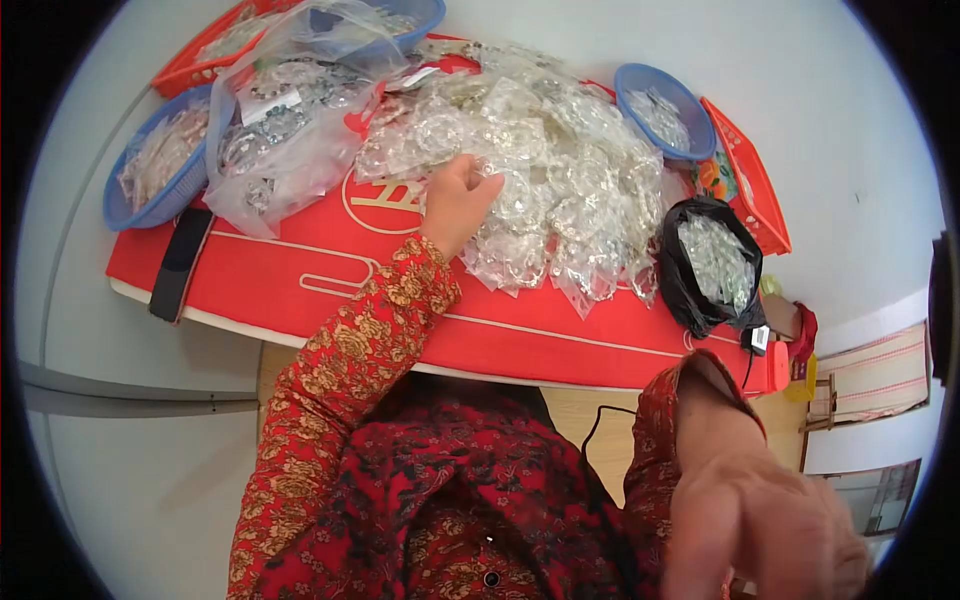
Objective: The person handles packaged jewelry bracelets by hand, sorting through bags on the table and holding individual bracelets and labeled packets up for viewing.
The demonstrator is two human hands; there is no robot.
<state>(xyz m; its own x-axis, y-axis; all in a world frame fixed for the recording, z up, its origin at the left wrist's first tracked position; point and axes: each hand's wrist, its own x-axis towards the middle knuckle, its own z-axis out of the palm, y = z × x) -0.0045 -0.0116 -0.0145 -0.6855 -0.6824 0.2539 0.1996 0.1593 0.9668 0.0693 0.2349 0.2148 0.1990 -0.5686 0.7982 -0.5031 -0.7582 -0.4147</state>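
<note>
A broad heap of small clear plastic packets (520, 205) covers the middle of the red table cover. Inside them are what look like beaded bracelets or similar shiny jewellery. My left hand (460, 208) is at the heap's left front edge, fingers curled and thumb close to the index finger. What it grips there, if anything, I cannot make out. Large and blurred, my right hand (765, 520) is raised close to the camera at the lower right, away from the table. Its fingers point down and are partly smeared, so their hold cannot be seen.
Left of the heap stand a large clear bag (285, 140) of jewellery packets, a blue basket (185, 190) and a dark strap (180, 265). Toward the right are a black bag (677, 290) of packets, another blue basket (700, 120) and a red basket (765, 200).
</note>
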